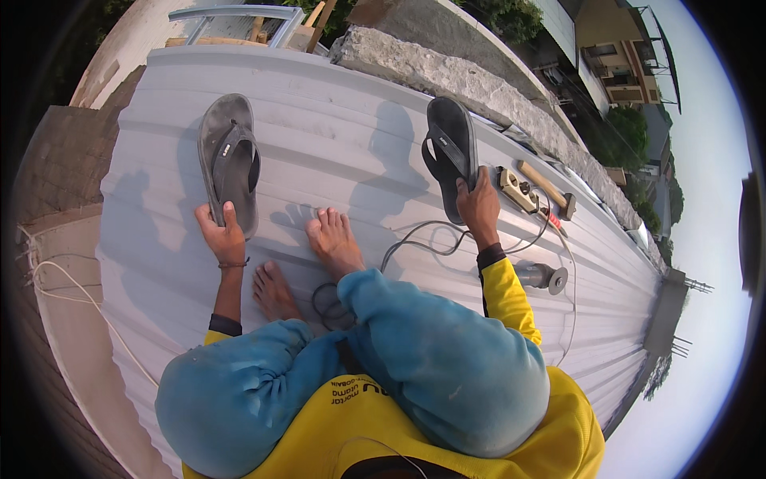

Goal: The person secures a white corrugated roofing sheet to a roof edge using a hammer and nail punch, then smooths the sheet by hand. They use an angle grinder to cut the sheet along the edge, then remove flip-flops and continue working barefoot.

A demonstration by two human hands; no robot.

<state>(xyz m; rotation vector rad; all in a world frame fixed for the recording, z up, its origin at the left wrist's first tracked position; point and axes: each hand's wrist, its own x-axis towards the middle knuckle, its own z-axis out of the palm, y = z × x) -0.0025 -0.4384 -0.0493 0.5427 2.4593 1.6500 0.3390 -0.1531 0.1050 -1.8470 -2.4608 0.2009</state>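
Observation:
A dark grey flip-flop (228,152) is gripped at its edge by my left hand (222,231), thumb on top and the sole's underside hidden. My right hand (479,207) holds a second, blacker flip-flop (448,148) by its side, fingers wrapped round the edge. Both flip-flops show their straps and footbeds, toe ends pointing away from me. Between them my bare feet (333,239) rest on the grey corrugated metal roof (319,128). I sit with my knees bent, in blue trousers (447,359).
Right of my right hand lie a power strip (519,190), a hammer (550,190) with a wooden handle and an angle grinder (541,277). A dark cable (415,239) loops near my feet. A rough concrete wall (447,68) borders the roof; tiled roofing (64,160) lies left.

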